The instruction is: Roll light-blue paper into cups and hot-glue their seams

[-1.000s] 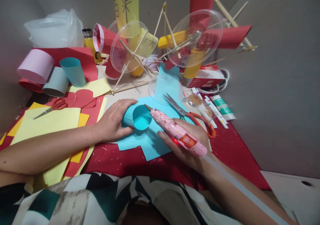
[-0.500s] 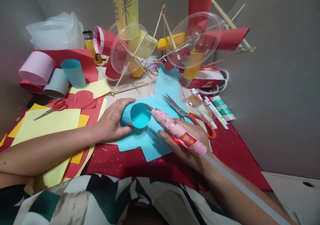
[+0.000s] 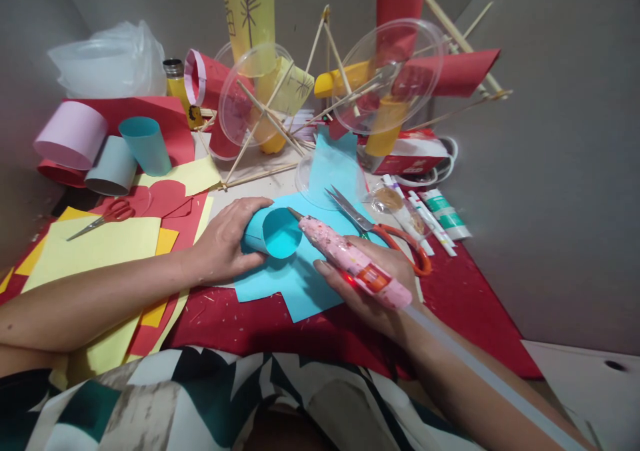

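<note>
Left hand: mine (image 3: 227,241), left of frame centre, curled around the left part of a blue paper tube (image 3: 280,234), fingers over the top, thumb along its underside.
Blue tube: lies on its side at mid-frame, right of my left palm, its round mouth facing right and towards me.
Right hand: mine (image 3: 377,281), right of centre, wrapped around a pink hot glue gun (image 3: 353,257).
Nozzle: points to the upper left, at the tube's upper right rim; whether it touches I can't tell.
Underneath: blue paper sheet (image 3: 310,294).
Beside the gun: orange-handled scissors (image 3: 367,224), blades open.
</note>
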A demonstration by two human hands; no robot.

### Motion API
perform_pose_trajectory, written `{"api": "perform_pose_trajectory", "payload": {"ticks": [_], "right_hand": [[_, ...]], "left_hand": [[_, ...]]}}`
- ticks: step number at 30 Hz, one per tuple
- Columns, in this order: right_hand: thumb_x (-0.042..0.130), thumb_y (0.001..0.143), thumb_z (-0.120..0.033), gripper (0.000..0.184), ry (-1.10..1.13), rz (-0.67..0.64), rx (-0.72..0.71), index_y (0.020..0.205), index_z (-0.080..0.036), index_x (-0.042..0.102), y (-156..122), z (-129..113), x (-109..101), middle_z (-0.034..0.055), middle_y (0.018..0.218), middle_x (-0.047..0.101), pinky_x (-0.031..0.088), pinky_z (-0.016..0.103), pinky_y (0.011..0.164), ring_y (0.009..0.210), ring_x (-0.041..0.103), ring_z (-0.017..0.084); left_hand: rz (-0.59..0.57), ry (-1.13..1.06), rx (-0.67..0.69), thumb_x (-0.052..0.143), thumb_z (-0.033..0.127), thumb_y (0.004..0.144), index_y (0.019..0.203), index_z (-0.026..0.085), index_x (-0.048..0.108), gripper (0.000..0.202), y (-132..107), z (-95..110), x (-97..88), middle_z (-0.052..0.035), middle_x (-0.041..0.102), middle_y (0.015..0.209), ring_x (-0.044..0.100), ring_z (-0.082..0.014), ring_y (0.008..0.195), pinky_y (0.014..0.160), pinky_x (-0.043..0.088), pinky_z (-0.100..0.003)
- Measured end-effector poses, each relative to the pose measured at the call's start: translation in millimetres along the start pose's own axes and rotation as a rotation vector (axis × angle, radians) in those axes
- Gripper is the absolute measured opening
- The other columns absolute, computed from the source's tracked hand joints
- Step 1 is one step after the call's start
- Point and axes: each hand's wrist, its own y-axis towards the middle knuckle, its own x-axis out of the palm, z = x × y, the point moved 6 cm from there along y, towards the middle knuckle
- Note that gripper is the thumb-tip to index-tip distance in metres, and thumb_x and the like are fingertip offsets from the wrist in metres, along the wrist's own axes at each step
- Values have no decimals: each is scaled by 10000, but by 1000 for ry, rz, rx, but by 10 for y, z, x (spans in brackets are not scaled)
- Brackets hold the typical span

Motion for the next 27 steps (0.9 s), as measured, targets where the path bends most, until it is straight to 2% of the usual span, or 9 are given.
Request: {"api": "perform_pose_trajectory", "payload": {"ticks": [3,7,11,15,21,27], "right_hand": [[592,1003,-377,153,-6,-18,42,980,-273,702,-48,55,37,29,740,684,501,309,555,615,645,186],[582,1009,-422,228,-11,-34,58,1098,-270,728,-75,86,57,51,816,730,540,308,598,695,695,202],[561,1018,-417,215,-8,-22,36,949,-276,708,-49,71,40,28,723,680,510,305,560,621,650,185],[583,1006,-362,243,-19,-42,21,786,-261,594,11,23,4,-1,639,597,453,301,507,525,567,153],[602,984,-306,222,-12,-42,15,770,-260,560,54,-19,-44,-10,618,598,453,294,514,519,571,155],[597,984,-353,242,-5,-49,72,765,-251,588,44,21,-27,-10,612,594,444,291,522,522,569,151]], "left_hand": [[-3,-4,8,709,305,834,1423,213,377,683,-6,1,1,-186,596,1350,623,-342,1234,999,551,-514],[-23,1,-4,705,297,835,1433,246,354,696,-5,4,11,-168,590,1366,616,-339,1247,1002,549,-520],[-16,-3,-4,700,294,835,1428,242,357,687,4,11,4,-171,595,1350,624,-338,1232,988,559,-522],[7,-7,-2,696,289,831,1418,220,375,673,7,0,-8,-184,601,1330,631,-344,1221,988,565,-527],[25,-19,-2,705,261,812,1421,219,374,694,3,-15,-15,-180,598,1334,628,-338,1227,999,565,-515],[51,-24,-23,706,275,822,1427,230,362,698,0,-26,-38,-172,593,1346,629,-327,1226,989,566,-503]]}}
